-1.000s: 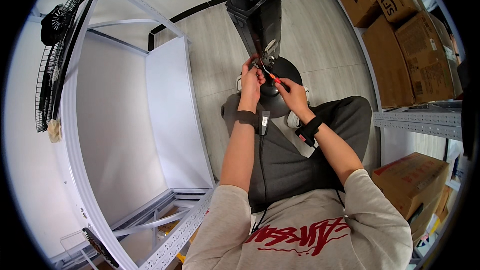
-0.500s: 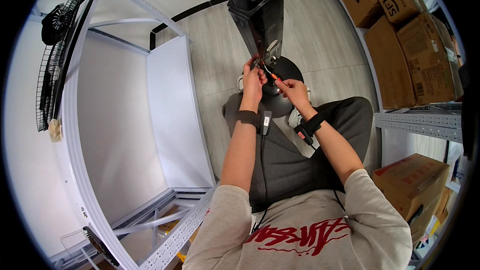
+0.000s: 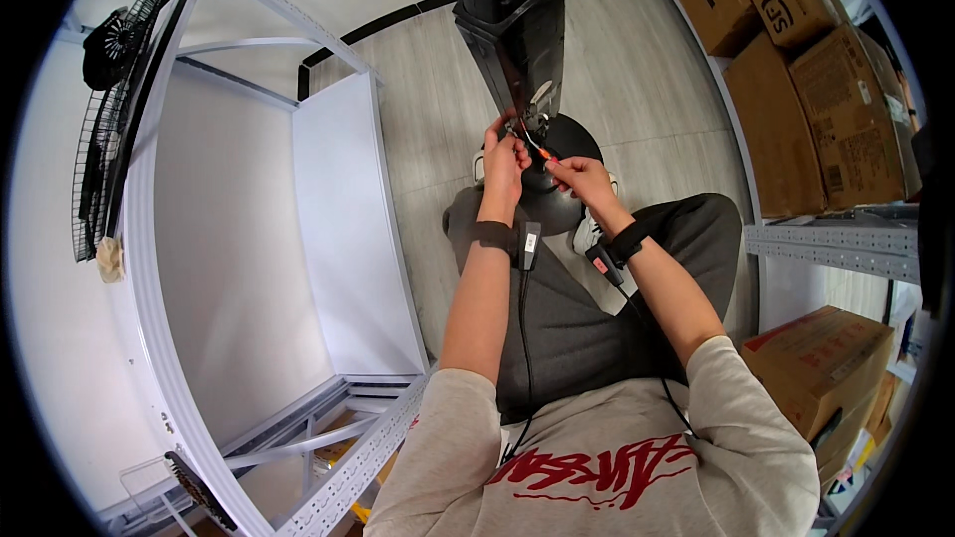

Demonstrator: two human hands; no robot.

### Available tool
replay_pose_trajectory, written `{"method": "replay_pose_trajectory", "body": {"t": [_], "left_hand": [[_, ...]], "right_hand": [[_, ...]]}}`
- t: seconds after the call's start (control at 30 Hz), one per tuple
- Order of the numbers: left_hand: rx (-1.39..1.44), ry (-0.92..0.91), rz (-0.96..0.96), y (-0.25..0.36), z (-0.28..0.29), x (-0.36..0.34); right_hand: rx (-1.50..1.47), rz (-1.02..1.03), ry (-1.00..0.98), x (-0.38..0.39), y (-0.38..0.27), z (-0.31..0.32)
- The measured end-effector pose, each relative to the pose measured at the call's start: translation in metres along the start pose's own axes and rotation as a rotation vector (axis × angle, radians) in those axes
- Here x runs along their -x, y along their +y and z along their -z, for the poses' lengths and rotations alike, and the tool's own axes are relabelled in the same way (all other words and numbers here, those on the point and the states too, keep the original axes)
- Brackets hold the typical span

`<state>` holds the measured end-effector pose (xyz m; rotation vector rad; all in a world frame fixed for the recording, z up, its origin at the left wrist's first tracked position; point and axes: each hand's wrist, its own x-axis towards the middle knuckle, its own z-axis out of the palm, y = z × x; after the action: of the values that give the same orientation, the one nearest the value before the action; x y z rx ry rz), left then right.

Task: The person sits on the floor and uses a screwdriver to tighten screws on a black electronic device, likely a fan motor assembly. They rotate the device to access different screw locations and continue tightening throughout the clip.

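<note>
A tall black tower-shaped housing [image 3: 512, 45] leans over a round black base [image 3: 575, 139] between my legs. Loose parts [image 3: 538, 119], some shiny, sit at the housing's lower end. My left hand [image 3: 505, 161] is closed there with curled fingers, its thumb and index finger at the small parts; what they pinch is too small to make out. From the right, my right hand [image 3: 582, 179] pinches a thin pale wire-like piece by its orange end [image 3: 544, 153]. This piece runs up toward the left fingertips. Each wrist wears a black strap with a small box.
A white metal shelf frame [image 3: 348, 229] stands close on my left, with a black wire grille [image 3: 99, 129] beyond it. Cardboard boxes [image 3: 776, 129] fill the rack on my right, and another box [image 3: 821, 368] sits lower. Thin black cables hang from both wrist boxes.
My right hand has shifted very slightly to the left along with the orange end. My left hand and the black housing hold nearly still.
</note>
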<state>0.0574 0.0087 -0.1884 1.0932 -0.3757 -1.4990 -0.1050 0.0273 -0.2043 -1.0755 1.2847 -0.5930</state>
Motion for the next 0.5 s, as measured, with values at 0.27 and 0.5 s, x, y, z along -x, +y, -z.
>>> {"method": "replay_pose_trajectory", "body": {"t": [0.27,0.5], "left_hand": [[0.013,0.031,0.012,0.002,-0.001,0.003],[0.017,0.037,0.017,0.001,-0.005,0.004]], "right_hand": [[-0.293,-0.377,-0.326,0.000,-0.017,0.020],[-0.235,-0.208,-0.203,-0.003,0.002,0.019]]}}
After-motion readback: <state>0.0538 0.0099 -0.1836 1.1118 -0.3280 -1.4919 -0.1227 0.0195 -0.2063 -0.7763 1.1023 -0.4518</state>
